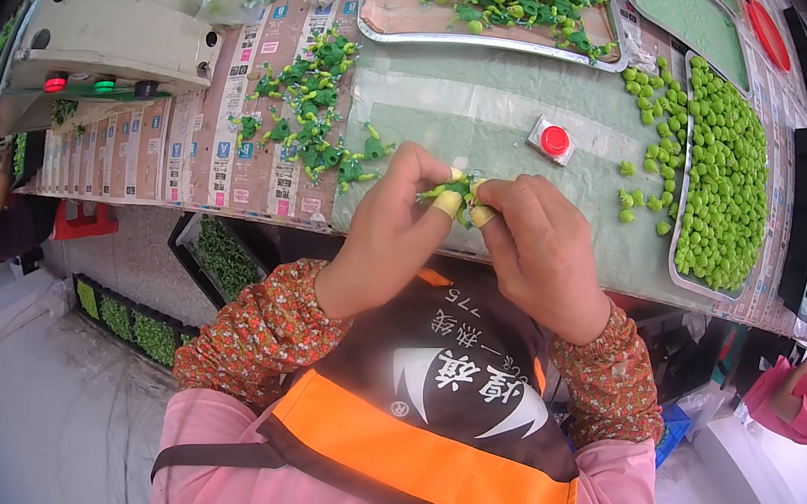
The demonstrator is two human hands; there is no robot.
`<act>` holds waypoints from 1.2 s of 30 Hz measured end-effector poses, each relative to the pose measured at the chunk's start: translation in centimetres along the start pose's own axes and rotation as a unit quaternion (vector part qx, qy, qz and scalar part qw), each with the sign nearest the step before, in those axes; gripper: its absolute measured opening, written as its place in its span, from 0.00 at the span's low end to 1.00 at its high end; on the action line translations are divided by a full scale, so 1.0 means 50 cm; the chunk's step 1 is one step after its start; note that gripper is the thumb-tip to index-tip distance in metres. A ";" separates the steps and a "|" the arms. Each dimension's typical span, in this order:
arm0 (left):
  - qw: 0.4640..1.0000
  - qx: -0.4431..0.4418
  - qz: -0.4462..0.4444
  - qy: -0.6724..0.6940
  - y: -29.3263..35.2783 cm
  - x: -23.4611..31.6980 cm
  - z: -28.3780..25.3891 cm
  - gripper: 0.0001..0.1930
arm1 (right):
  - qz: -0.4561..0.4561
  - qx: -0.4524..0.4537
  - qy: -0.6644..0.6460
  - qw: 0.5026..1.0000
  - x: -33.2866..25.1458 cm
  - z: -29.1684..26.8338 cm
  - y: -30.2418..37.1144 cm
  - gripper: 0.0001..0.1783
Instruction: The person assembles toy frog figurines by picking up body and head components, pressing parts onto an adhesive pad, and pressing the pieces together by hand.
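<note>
Just past the table's near edge, both hands meet fingertip to fingertip over a small green leafy piece (459, 190), which looks like an artificial plant part. My left hand (378, 229) pinches it from the left between thumb and forefinger. From the right, my right hand (543, 247) grips it with closed fingertips. Yellow covers wrap several fingertips, and the fingers hide much of the piece. A loose pile of similar green leafy pieces (311, 120) lies left of my left hand. Right of my right hand, a tray (680, 200) holds many round light-green pieces, with more scattered beside it.
Ahead stands a small box with a red button (554, 142). A metal-rimmed tray (489, 45) of leafy pieces with green balls lies at the far side. At left is a grey control box (118, 31) with coloured buttons. Other people are at both sides.
</note>
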State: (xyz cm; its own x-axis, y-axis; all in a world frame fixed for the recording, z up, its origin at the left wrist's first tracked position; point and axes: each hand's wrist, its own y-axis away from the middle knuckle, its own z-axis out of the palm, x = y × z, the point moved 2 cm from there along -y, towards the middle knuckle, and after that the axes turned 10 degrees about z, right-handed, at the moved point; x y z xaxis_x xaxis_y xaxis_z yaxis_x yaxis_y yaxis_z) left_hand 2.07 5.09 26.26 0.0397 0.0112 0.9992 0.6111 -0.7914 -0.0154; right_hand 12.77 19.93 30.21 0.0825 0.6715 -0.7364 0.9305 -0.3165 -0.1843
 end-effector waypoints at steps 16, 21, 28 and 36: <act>0.995 -0.066 0.074 -0.009 -0.002 0.001 -0.013 0.11 | 0.180 -0.061 -0.203 0.961 0.053 0.006 0.022 0.14; 0.949 -0.127 -0.201 0.207 0.001 -0.004 -0.032 0.13 | -0.005 -0.006 -0.051 0.999 0.029 -0.004 0.017 0.15; 0.925 -0.161 -0.205 0.276 -0.004 -0.004 -0.027 0.11 | 0.123 -0.071 -0.219 0.965 0.036 0.002 0.029 0.13; 0.930 -0.177 -0.175 0.271 0.001 -0.020 -0.021 0.10 | 0.107 -0.087 -0.183 0.973 0.044 0.002 0.035 0.12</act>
State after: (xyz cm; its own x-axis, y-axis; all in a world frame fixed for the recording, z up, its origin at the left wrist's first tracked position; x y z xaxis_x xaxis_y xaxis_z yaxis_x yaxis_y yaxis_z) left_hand 1.23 4.40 25.29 -0.5756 0.0728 0.8145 0.2094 -0.9497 0.2329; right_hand 14.55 20.77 28.19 0.1771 0.3083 -0.9347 0.9550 -0.2835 0.0874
